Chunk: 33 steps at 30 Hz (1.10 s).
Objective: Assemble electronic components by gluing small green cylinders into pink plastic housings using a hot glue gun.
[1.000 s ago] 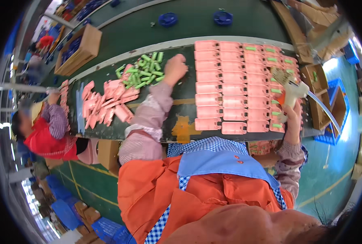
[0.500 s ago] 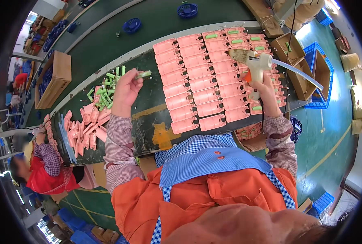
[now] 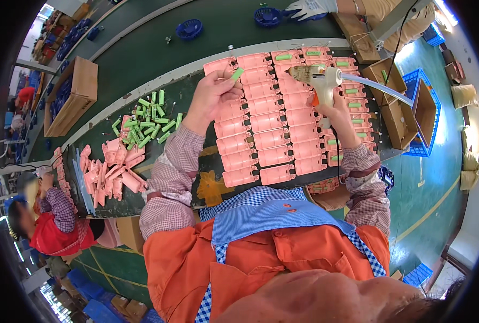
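My left hand (image 3: 213,96) pinches a green cylindrical battery (image 3: 238,74) above the far left corner of the laid-out pink plastic shells (image 3: 262,107). My right hand (image 3: 338,114) is wrapped round the handle of a pale hot glue gun (image 3: 322,81). Its stained nozzle points left over the rows, and a long whitish glue stick (image 3: 377,88) runs out of its back. Shells in the right-hand columns and at the far edge have green batteries lying in them; those in the left and middle columns are bare.
Left of my arm lie a heap of loose green batteries (image 3: 148,119), a pile of pink shells (image 3: 113,172) and blue-grey strips (image 3: 86,177). Cardboard trays (image 3: 398,102) stand at the right. Beyond is a conveyor with blue round parts (image 3: 189,29); another person's gloved hand (image 3: 310,8) reaches there.
My left hand has carried the battery right, from beside the heap to the shells. The glue gun has shifted slightly left. A gloved hand has appeared at the far conveyor.
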Tool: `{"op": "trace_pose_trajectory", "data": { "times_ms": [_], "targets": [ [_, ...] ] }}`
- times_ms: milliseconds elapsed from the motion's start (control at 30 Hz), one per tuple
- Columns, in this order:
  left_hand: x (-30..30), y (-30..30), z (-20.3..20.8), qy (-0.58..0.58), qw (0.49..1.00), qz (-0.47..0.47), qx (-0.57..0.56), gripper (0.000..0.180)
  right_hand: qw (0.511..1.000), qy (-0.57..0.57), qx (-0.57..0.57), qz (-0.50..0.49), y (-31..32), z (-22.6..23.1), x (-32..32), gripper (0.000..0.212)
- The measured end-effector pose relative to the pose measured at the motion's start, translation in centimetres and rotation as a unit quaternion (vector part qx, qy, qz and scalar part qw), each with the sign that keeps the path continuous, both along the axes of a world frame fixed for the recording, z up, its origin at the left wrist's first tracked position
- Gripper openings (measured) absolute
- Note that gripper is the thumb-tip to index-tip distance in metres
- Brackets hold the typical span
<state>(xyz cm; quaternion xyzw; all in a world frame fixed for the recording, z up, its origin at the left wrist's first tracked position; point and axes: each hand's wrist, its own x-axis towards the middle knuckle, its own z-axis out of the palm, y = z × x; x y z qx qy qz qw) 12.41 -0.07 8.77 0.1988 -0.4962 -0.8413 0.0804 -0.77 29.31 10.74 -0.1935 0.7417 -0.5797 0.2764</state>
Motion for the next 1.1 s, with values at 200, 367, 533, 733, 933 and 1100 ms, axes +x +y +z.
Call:
{"op": "trace_pose_trajectory", "data": {
  "times_ms": [200, 367, 533, 733, 933, 1100],
  "targets": [
    [-4.1, 0.6, -2.1, -0.039, 0.992, -0.010, -0.116, 0.015, 1.000, 0.007, -0.016, 0.012, -0.9, 0.3, -0.1, 0.026],
    [-7.2, 2.8, -2.1, -0.039, 0.967, 0.028, -0.250, 0.011, 1.000, 0.009, 0.015, -0.001, -0.8, 0.0, -0.2, 0.032],
    [-10.8, 4.2, -5.5, -0.017, 0.883, 0.054, -0.467, 0.018, 1.000, 0.021, 0.016, -0.018, 0.3, -1.3, -1.0, 0.031],
    [-13.0, 6.8, -7.1, 0.038, 0.798, 0.099, -0.594, 0.018, 0.999, 0.013, 0.019, -0.037, 0.4, -0.9, -0.6, 0.031],
    [-13.6, 7.1, -8.2, 0.058, 0.730, 0.116, -0.671, 0.013, 1.000, 0.013, 0.017, -0.018, 0.9, -0.3, 0.0, 0.027],
    [-13.9, 7.4, -8.5, 0.074, 0.716, 0.125, -0.682, 0.007, 0.999, 0.046, -0.003, -0.025, 1.0, -1.2, -0.7, 0.027]
  ]
}}
